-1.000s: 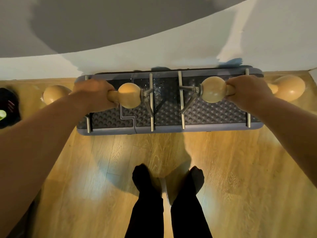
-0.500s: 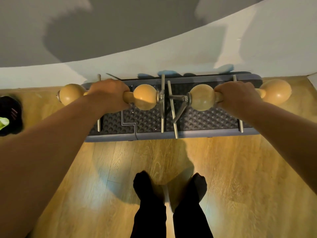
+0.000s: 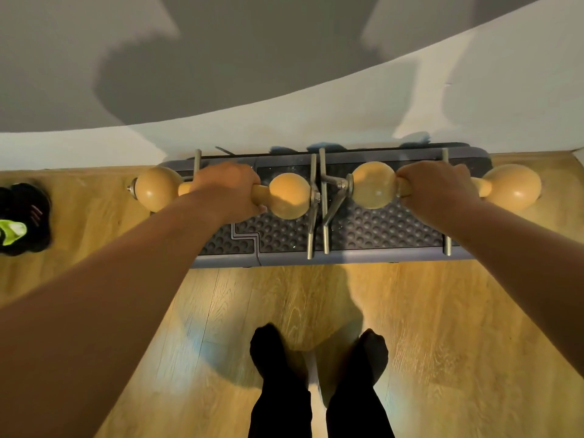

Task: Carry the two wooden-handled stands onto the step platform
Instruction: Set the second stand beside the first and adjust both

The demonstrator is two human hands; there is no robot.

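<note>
A dark studded step platform (image 3: 379, 229) with a grey-blue rim lies on the wooden floor against the wall. My left hand (image 3: 226, 189) is wrapped around the wooden handle of the left stand (image 3: 289, 194), between its two round wooden knobs. My right hand (image 3: 434, 189) grips the handle of the right stand (image 3: 373, 184) the same way. Both stands are over the platform, side by side. Their inner metal feet nearly touch at the platform's middle. The left stand's outer knob overhangs the platform's left end; the right stand's outer knob overhangs the right end.
A white wall (image 3: 316, 121) runs close behind the platform. A black shoe with a green patch (image 3: 19, 219) lies on the floor at the far left. My two feet in dark socks (image 3: 316, 358) stand on the wooden floor in front of the platform.
Both stands have moved toward each other over the platform, so their inner metal feet now sit almost together. The view has shifted slightly to the left.
</note>
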